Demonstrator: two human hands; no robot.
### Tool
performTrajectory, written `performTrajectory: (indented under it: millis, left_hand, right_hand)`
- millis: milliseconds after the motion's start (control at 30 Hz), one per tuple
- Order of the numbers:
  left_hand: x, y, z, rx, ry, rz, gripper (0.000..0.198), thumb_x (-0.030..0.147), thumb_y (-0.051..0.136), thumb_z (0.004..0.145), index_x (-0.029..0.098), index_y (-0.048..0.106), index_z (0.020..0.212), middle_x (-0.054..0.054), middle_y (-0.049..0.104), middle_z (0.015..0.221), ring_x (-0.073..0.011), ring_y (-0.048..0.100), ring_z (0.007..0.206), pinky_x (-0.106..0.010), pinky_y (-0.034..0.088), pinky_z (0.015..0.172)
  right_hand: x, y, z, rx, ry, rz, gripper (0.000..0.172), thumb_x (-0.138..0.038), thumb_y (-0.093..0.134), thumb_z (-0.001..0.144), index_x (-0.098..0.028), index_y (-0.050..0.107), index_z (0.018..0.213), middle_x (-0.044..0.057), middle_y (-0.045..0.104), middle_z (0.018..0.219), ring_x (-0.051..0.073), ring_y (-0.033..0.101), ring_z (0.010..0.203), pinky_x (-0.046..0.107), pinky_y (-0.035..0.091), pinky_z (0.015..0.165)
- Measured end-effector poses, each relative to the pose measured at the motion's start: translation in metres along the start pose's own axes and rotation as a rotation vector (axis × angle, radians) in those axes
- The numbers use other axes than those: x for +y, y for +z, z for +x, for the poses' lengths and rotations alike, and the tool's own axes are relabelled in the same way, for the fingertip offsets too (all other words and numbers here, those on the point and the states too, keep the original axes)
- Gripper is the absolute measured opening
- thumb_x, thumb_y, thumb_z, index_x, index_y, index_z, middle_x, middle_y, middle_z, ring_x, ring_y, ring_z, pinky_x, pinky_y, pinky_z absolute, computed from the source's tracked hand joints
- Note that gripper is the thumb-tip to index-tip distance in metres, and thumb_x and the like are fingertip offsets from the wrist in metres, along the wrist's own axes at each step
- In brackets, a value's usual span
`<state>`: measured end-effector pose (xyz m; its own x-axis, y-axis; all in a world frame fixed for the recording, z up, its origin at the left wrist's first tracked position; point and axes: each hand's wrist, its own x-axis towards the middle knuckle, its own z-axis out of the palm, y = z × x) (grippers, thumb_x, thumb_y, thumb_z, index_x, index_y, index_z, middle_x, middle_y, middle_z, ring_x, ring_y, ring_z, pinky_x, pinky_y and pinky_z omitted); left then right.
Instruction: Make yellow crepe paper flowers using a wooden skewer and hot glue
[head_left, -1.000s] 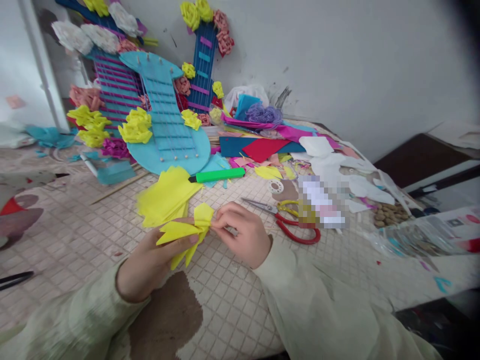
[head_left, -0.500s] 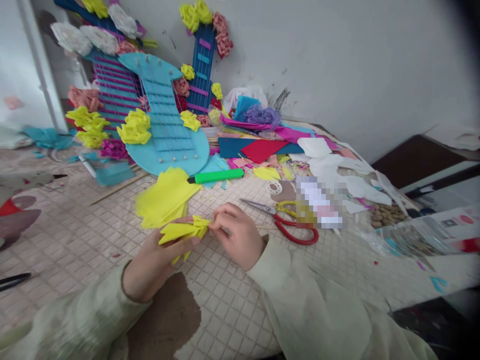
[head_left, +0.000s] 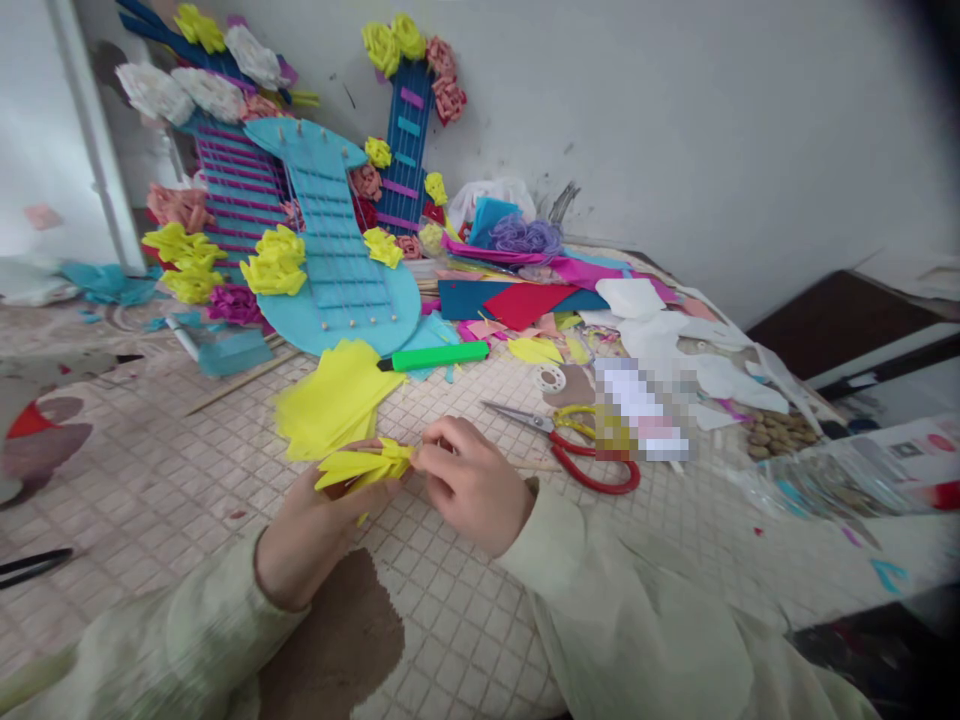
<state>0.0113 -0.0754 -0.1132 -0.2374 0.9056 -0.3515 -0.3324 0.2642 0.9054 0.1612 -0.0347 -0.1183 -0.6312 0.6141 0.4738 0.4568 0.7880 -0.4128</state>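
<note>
A bunch of folded yellow paper petals point(head_left: 358, 464), like a paper flower, lies between the fingers and thumb of my left hand point(head_left: 309, 520), its gathered end pointing right. At that end my right hand point(head_left: 474, 485) is closed in a pinch, fingertips touching the paper tip. Whether thread or anything else is in the pinch is too small to tell. Just beyond my left hand is a stack of cut yellow paper point(head_left: 330, 400), with a green marker point(head_left: 441, 355) at its upper right. Red-handled scissors point(head_left: 592, 465) rest to the right of my right hand.
Blue harp-like craft pieces point(head_left: 341, 285) with paper flowers lean at the back left. Purple yarn point(head_left: 525, 236), coloured paper sheets point(head_left: 529, 303) and white scraps point(head_left: 652, 325) lie behind. A stick point(head_left: 240, 385) lies at left; a bag of brown pieces point(head_left: 780, 435) sits at right.
My right hand has shifted slightly left and stays at the paper's gathered end, its fingers more curled. My left hand keeps its hold. The whole view has shifted slightly.
</note>
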Motion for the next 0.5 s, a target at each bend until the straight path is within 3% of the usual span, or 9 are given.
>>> performTrajectory:
  millis: [300,500]
  left_hand:
    - [-0.0052,-0.0055,0.0011,-0.015,0.073,0.001,0.028,0.019,0.076,0.048,0.019,0.065,0.074,0.002,0.068,0.084,-0.0136,0.061,0.086,-0.018,0.047,0.076]
    - [0.0007,-0.0021,0.0003,0.045,0.079,-0.090,0.030,0.019,0.077,0.044,0.023,0.064,0.072,0.005,0.071,0.076,-0.0119,0.063,0.077,-0.016,0.050,0.070]
  right_hand:
    - [0.0025,0.0003,-0.0005,0.120,-0.025,0.156,0.020,-0.004,0.043,0.078,-0.016,0.059,0.077,0.006,0.054,0.086,0.016,0.051,0.079,0.028,0.046,0.068]
    - [0.0030,-0.0039,0.0017,0.196,0.004,0.274,0.020,-0.008,0.045,0.082,-0.017,0.059,0.093,0.006,0.059,0.085,0.014,0.056,0.079,0.026,0.048,0.069]
